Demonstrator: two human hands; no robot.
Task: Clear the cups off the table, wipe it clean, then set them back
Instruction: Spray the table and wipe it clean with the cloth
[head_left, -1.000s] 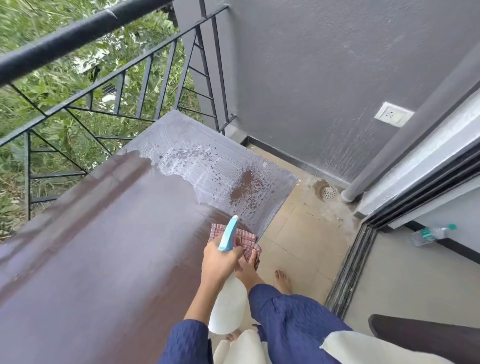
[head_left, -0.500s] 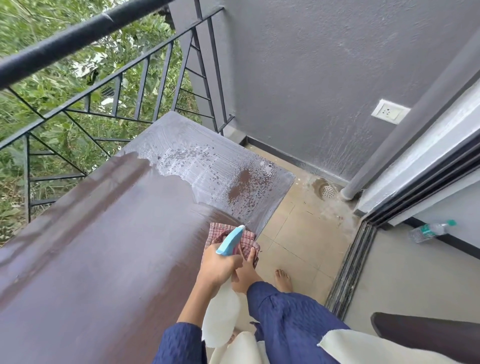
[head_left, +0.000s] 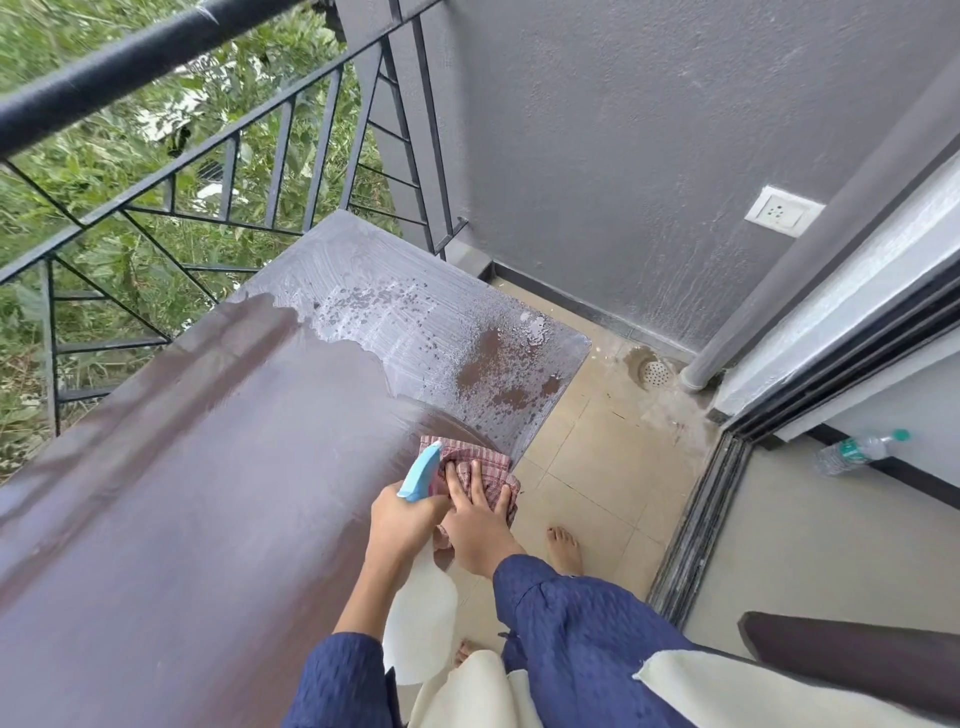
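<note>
the table (head_left: 182, 493), long and brown, stood along the railing (head_left: 156, 171). its far end carried a wet patch (head_left: 405, 322) of foam and droplets, and the rest showed a dull sheen. the cloth (head_left: 483, 462), pink and checked, lay on the table's right edge, just short of the wet patch. the right hand (head_left: 475, 527) rested on the cloth with fingers straight and spread, pressing it flat to the surface. the left hand (head_left: 402, 522) was curled round the neck of the spray bottle (head_left: 423, 623) and touched the right hand. the blue nozzle (head_left: 422, 470) pointed toward the far end. the bottle's white body hung below the table edge. a water bottle (head_left: 857, 451) lay on the floor (head_left: 779, 545) against the wall. a drain (head_left: 653, 371) sat in the corner beside a pipe (head_left: 779, 270).
</note>
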